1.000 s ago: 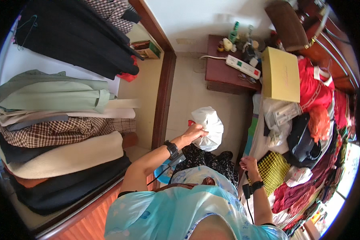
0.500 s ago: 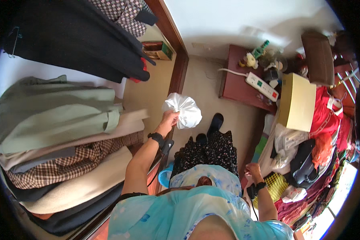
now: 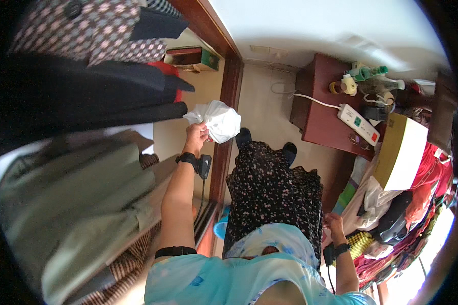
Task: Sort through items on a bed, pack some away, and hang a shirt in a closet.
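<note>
My left hand (image 3: 196, 138) is closed on the gathered neck of a puffed-up white plastic bag (image 3: 222, 121). The bag hangs over the wooden edge (image 3: 230, 91) of an open wardrobe. Hanging clothes surround that arm: a black garment (image 3: 86, 109) and a grey-green one (image 3: 81, 193). At my right side, my right hand (image 3: 334, 223) hangs low beside my dark floral skirt (image 3: 275, 188). Its fingers are loosely bent and apart, with nothing seen in them. Each wrist wears a black strap with a small device.
A dark red cabinet (image 3: 323, 114) stands ahead right, bearing a white power strip (image 3: 359, 123) and several bottles. Beside it are a yellow box (image 3: 399, 152) and heaped clothes (image 3: 422, 203). A blue basin (image 3: 221, 227) is low at left. A patterned garment (image 3: 94, 33) hangs far left.
I have turned toward the wardrobe and the view has shifted. My left hand has carried the white bag over the wardrobe's edge. My right hand has dropped beside the skirt.
</note>
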Demonstrator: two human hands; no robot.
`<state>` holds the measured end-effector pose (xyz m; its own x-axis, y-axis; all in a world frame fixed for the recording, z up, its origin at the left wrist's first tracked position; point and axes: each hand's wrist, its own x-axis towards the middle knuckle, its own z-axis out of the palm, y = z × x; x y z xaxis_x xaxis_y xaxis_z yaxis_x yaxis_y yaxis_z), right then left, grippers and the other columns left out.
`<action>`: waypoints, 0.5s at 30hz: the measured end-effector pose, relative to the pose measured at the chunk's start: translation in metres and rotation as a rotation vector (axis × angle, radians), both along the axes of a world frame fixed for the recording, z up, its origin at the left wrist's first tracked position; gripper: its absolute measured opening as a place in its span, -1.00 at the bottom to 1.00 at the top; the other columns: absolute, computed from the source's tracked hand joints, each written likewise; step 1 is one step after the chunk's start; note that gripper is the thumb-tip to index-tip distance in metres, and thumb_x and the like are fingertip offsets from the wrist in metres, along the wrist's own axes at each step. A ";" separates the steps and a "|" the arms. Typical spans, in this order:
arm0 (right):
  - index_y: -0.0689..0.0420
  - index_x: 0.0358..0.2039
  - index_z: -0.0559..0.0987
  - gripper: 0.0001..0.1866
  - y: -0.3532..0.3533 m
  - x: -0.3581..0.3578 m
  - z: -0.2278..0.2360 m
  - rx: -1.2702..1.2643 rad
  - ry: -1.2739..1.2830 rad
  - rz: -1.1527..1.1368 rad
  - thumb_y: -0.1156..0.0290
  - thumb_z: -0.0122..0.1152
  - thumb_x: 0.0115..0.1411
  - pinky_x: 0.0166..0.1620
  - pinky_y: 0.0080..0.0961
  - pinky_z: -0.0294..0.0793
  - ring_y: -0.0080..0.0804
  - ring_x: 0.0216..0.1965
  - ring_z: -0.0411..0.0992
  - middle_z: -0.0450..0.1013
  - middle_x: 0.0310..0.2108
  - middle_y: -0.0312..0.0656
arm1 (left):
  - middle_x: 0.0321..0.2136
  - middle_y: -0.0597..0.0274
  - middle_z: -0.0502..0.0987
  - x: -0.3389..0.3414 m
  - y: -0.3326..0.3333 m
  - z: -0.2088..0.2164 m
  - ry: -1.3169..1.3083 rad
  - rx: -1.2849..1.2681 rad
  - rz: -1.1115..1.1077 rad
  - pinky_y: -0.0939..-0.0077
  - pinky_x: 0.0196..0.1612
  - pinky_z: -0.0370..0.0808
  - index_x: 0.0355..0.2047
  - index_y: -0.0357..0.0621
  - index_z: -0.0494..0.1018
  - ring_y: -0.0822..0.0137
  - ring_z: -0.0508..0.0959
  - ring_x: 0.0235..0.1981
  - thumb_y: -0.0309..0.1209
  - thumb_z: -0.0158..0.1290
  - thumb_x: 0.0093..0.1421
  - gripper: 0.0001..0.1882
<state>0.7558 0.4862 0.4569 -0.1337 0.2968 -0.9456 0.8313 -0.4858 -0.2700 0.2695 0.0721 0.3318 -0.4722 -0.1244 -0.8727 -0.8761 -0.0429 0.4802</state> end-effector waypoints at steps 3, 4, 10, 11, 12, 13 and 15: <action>0.17 -0.54 0.45 -0.87 -0.022 0.001 -0.002 -0.057 -0.006 -0.067 0.45 0.06 0.13 -0.67 -0.65 0.21 -0.55 -0.73 0.26 0.34 -0.70 -0.27 | -0.35 0.29 0.46 -0.047 -0.008 -0.042 -0.030 -0.005 0.067 0.34 -0.23 0.34 -0.31 -0.09 0.41 0.31 0.47 -0.30 -0.32 0.12 0.11 -0.81; 0.17 -0.54 0.45 -0.88 -0.033 -0.004 0.001 -0.006 -0.076 -0.058 0.46 0.07 0.12 -0.68 -0.66 0.19 -0.55 -0.74 0.25 0.33 -0.71 -0.28 | -0.34 0.28 0.45 -0.062 -0.009 -0.056 -0.020 0.004 0.079 0.33 -0.21 0.34 -0.30 -0.09 0.41 0.29 0.47 -0.28 -0.32 0.11 0.12 -0.81; 0.20 -0.51 0.52 -0.90 -0.072 -0.027 -0.004 0.029 -0.281 0.003 0.48 0.06 0.08 -0.62 -0.61 0.38 -0.48 -0.68 0.39 0.44 -0.64 -0.20 | -0.33 0.29 0.46 -0.140 -0.077 -0.172 0.045 -0.035 -0.030 0.34 -0.20 0.35 -0.27 -0.11 0.40 0.31 0.47 -0.28 -0.30 0.08 0.15 -0.79; 0.20 -0.50 0.52 -0.89 -0.076 -0.031 -0.005 0.039 -0.221 -0.015 0.49 0.05 0.09 -0.61 -0.61 0.38 -0.48 -0.67 0.39 0.44 -0.64 -0.22 | -0.33 0.29 0.46 -0.150 -0.075 -0.174 0.067 -0.051 -0.050 0.35 -0.21 0.36 -0.27 -0.12 0.40 0.32 0.48 -0.28 -0.30 0.08 0.15 -0.79; 0.21 -0.49 0.53 -0.89 -0.081 -0.034 -0.007 0.048 -0.160 -0.027 0.49 0.05 0.09 -0.60 -0.61 0.38 -0.49 -0.66 0.40 0.44 -0.63 -0.23 | -0.34 0.29 0.46 -0.160 -0.077 -0.176 0.092 -0.063 -0.066 0.35 -0.21 0.36 -0.27 -0.12 0.41 0.32 0.48 -0.29 -0.30 0.08 0.15 -0.79; 0.21 -0.46 0.55 -0.88 -0.085 -0.030 -0.011 0.070 -0.167 -0.019 0.46 0.07 0.10 -0.57 -0.62 0.38 -0.51 -0.64 0.40 0.45 -0.62 -0.24 | -0.34 0.28 0.47 -0.168 -0.078 -0.179 0.112 -0.073 -0.080 0.36 -0.22 0.36 -0.26 -0.12 0.41 0.32 0.48 -0.30 -0.30 0.08 0.15 -0.79; 0.21 -0.46 0.55 -0.88 -0.088 -0.036 -0.015 0.035 -0.166 -0.016 0.45 0.09 0.10 -0.56 -0.62 0.37 -0.52 -0.64 0.39 0.46 -0.61 -0.25 | -0.34 0.28 0.47 -0.179 -0.078 -0.182 0.140 -0.088 -0.111 0.37 -0.22 0.37 -0.26 -0.13 0.41 0.33 0.49 -0.31 -0.30 0.08 0.15 -0.78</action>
